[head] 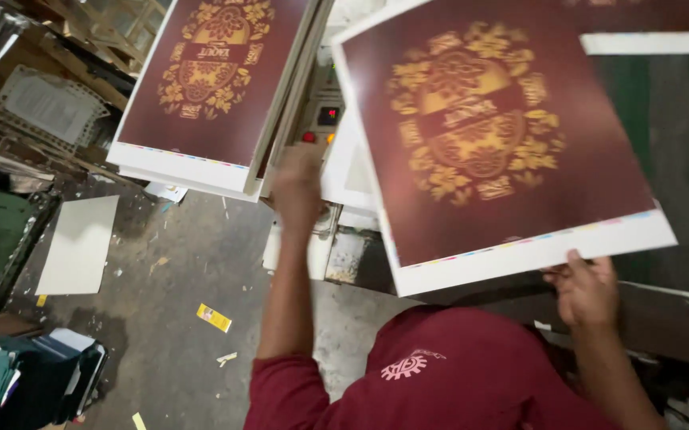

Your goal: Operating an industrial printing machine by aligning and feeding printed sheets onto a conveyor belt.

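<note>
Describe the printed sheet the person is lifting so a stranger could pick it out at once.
Start at the stack of printed sheets at upper left, then look right. The lifted sheet is dark maroon with a gold floral emblem and a white bottom margin. Unlike the stack, it is tilted in the air, with the right hand gripping its lower edge.

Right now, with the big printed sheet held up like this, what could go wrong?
1. The right hand pinches the maroon printed sheet only at its white lower edge, so it may bend or slip.
2. The left hand is blurred near the machine's control panel; it might bump the buttons.
3. Paper scraps on the floor could cause a slip.
</note>
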